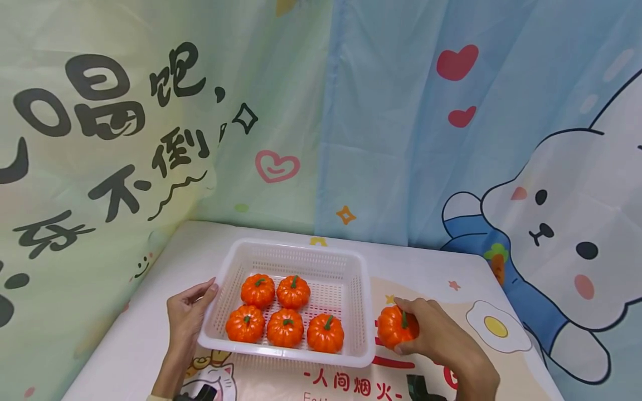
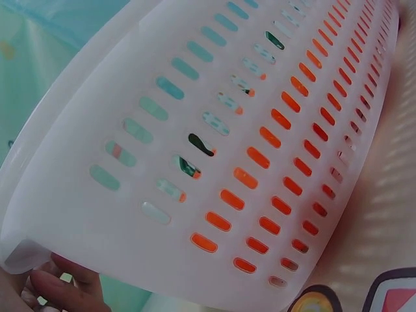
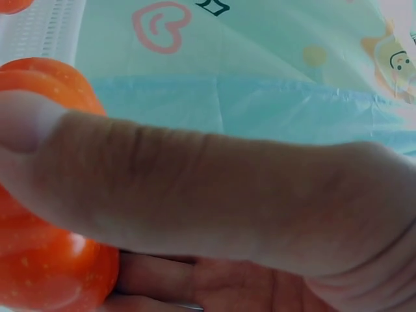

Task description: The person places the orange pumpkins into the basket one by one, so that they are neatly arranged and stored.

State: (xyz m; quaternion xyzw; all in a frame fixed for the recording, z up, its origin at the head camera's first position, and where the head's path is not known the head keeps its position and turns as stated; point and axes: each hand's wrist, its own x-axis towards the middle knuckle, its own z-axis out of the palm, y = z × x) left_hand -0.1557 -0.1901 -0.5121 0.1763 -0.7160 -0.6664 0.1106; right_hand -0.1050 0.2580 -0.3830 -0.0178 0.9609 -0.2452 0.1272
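A white plastic basket with slotted sides stands on the table in the head view, holding several small orange pumpkins with green stems. My left hand grips its left rim; in the left wrist view the fingers curl under the rim's corner. To the right of the basket, my right hand holds another orange pumpkin between thumb and fingers. The right wrist view shows the thumb across that pumpkin, with part of it cut off by the frame.
A white table carries a printed mat with red characters and a fried egg picture. Printed curtains hang behind and on the left. A dark object sits at the left wrist.
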